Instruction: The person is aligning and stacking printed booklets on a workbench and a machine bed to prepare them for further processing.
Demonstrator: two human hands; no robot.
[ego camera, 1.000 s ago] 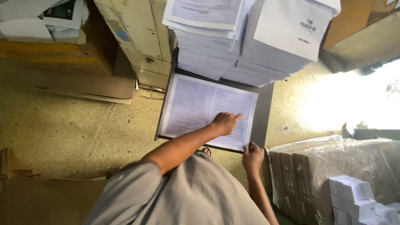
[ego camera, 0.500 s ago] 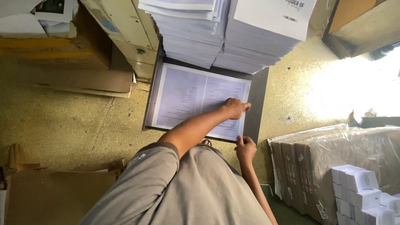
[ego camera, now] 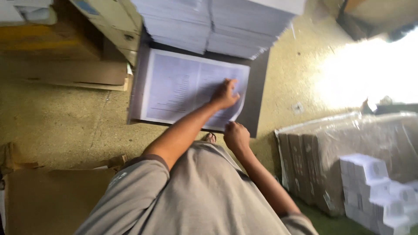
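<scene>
**Hands on the printed sheet**

Left hand point(ego camera: 225, 95) lies flat, fingers spread, pressing the big printed sheet point(ego camera: 183, 87) on the floor. Right hand point(ego camera: 236, 136) is curled at the sheet's near edge; can't tell if it's actually pinching it. Just past the left hand are tall paper stacks point(ego camera: 217, 24). Wrapped bundles point(ego camera: 348, 148) sit off beside the right hand.

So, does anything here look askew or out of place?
Mostly no. The tall paper stacks lean unevenly, edges not flush. The left hand presses the printed sheet; the right hand is at its near edge.
</scene>
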